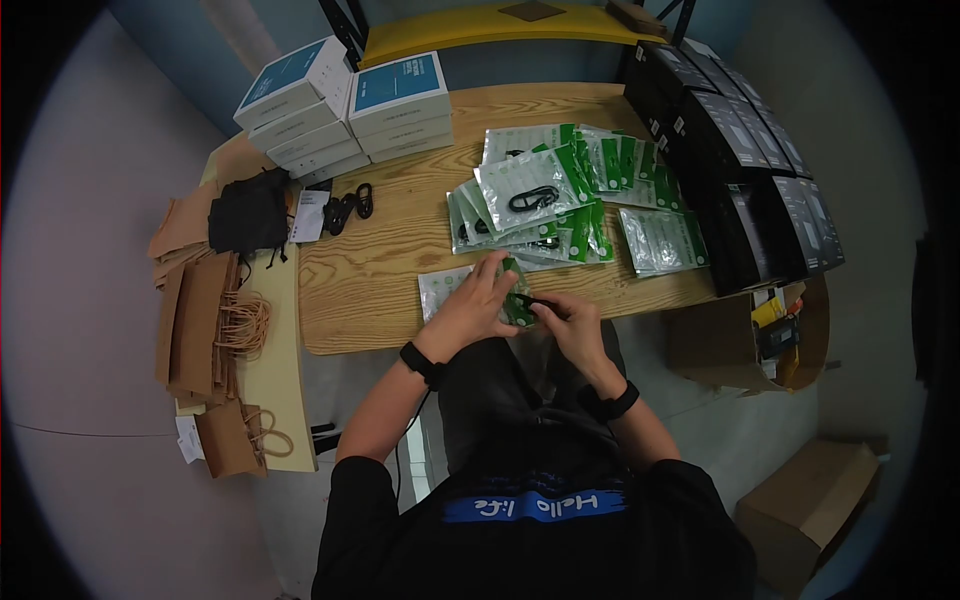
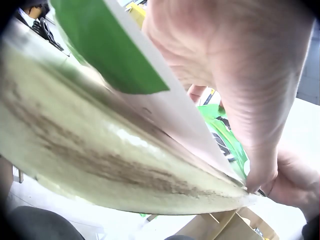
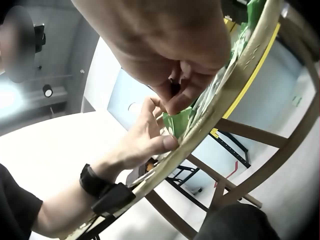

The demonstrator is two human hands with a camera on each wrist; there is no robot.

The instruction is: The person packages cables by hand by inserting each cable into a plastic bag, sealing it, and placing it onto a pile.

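At the table's front edge lies a green and clear plastic bag (image 1: 440,287), its green end between my hands. My left hand (image 1: 468,308) holds that end, thumb on the near side and fingers on the far side; the right wrist view shows the green film (image 3: 176,122) between them. My right hand (image 1: 574,330) pinches a black cable (image 1: 536,300) between thumb and fingertips, right at the bag's green end. Most of the cable is hidden by the fingers. Just beyond the hands is a pile of similar bags (image 1: 520,180), with coiled black cables showing inside.
White and blue boxes (image 1: 400,95) are stacked at the back left, black boxes (image 1: 730,135) at the right. Loose black cables (image 1: 364,200), a dark cloth pouch (image 1: 248,212) and brown paper bags (image 1: 195,325) lie leftward. A cardboard box (image 1: 710,345) stands below the table's right end.
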